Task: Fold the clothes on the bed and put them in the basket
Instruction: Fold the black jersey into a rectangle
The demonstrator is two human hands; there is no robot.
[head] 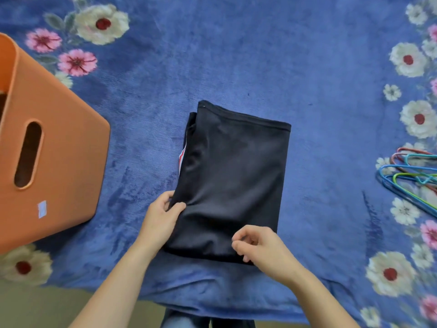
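A black garment [234, 176], folded into a rectangle, lies flat in the middle of the blue flowered bed cover [260, 55]; a red and white stripe peeks out at its left edge. My left hand [163, 216] pinches the garment's left edge near the lower corner, thumb on top and fingers beneath. My right hand [257, 247] rests on the garment's near right corner with fingers curled; whether it grips the cloth I cannot tell. An orange plastic basket [61, 150] with a slot handle stands at the left, well apart from the garment.
Several coloured wire hangers [411, 171] lie at the right edge of the bed. The bed's near edge runs along the bottom, with floor below it. Bare blanket stretches beyond the garment.
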